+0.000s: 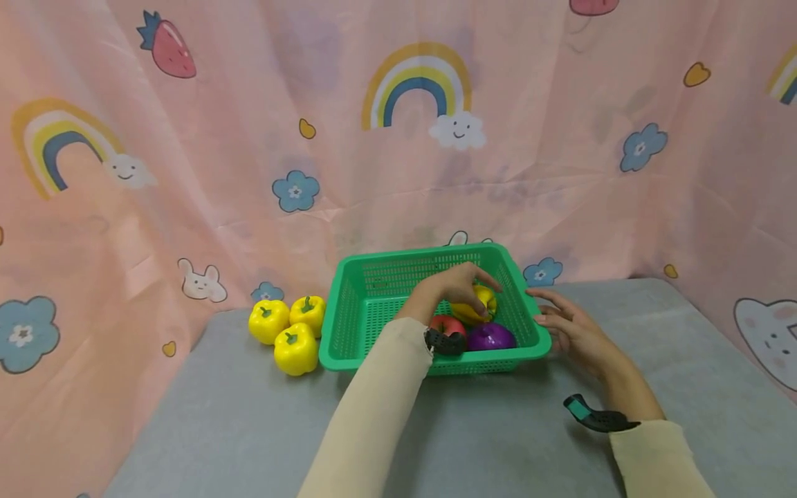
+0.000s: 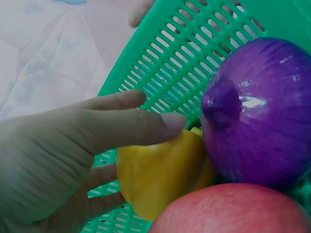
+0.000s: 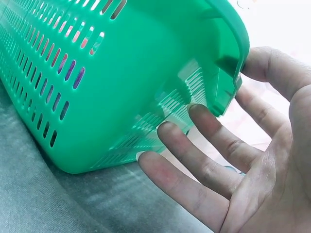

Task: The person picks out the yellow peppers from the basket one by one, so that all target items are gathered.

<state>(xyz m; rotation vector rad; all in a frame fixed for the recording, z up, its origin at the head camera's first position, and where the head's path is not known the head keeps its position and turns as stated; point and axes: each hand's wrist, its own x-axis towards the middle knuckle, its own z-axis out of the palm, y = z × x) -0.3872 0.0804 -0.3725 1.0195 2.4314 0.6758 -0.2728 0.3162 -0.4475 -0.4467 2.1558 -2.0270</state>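
My left hand [image 1: 457,283] reaches into the green basket [image 1: 330,332], spread around a yellow bell pepper [image 2: 160,174]. In the left wrist view the thumb lies across the pepper's top, while other fingers show behind it. A purple onion [image 2: 262,111] and a red, apple-like fruit [image 2: 238,211] sit beside this pepper. My right hand [image 1: 575,332] is at the basket's right end. In the right wrist view its thumb [image 3: 260,63] touches the rim, and the other fingers spread loosely along the outside wall.
Three yellow bell peppers [image 1: 295,349] stand in a cluster left of the basket on the grey tabletop [image 1: 498,429]. Behind the table hangs a pink patterned cloth [image 1: 249,104]. A black band [image 1: 598,418] is on the right wrist.
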